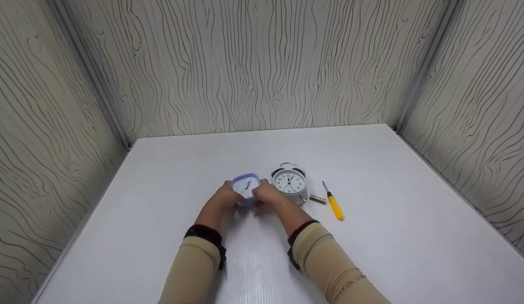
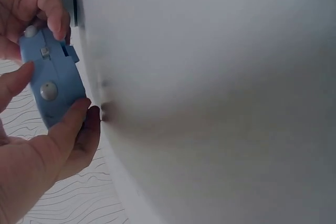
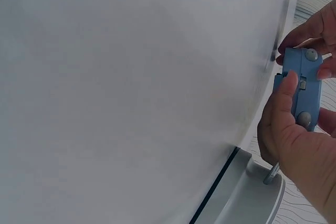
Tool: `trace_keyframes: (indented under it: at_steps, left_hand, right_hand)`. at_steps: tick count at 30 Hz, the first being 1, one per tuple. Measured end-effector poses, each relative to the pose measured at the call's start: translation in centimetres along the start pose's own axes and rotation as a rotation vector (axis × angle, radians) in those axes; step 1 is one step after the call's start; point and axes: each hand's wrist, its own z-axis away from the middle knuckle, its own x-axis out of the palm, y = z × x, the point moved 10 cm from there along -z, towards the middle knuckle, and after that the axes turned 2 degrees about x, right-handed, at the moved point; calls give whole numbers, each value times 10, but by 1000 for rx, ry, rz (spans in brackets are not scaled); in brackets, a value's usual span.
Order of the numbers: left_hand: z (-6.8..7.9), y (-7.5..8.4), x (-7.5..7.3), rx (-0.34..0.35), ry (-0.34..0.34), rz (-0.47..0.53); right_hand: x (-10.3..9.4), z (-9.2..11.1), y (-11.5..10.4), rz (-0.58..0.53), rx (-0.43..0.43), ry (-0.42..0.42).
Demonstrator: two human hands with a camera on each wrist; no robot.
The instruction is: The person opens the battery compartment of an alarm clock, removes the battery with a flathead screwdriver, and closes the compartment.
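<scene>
Currently, left grip (image 1: 227,195) and right grip (image 1: 269,192) both hold smooth rounded-square blue clock (image 1: 245,186), short of far edge of desk (image 1: 143,219).

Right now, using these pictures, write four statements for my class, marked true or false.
1. The left hand and right hand grip the small blue square clock. True.
2. In the head view, the round silver alarm clock is left of it. False: it is on the right.
3. A gold cylindrical battery lies between the alarm clock and the yellow-handled screwdriver. True.
4. The screwdriver touches the right hand. False: it lies apart on the white table.
</scene>
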Motion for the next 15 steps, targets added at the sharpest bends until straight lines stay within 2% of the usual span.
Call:
trace_keyframes:
  at_steps: [3, 7, 13, 15]
  left_hand:
    - [3, 1, -1, 14, -17, -78]
    - [6, 3, -2, 27, -21, -114]
    - [4, 2, -2, -2, -17, -139]
    - [4, 2, -1, -15, -18, -156]
  right_hand:
    - [5, 2, 4, -46, 28, -24]
    - [9, 4, 7, -88, 59, -38]
    - [6, 5, 1, 6, 27, -24]
    - [4, 5, -1, 95, 8, -4]
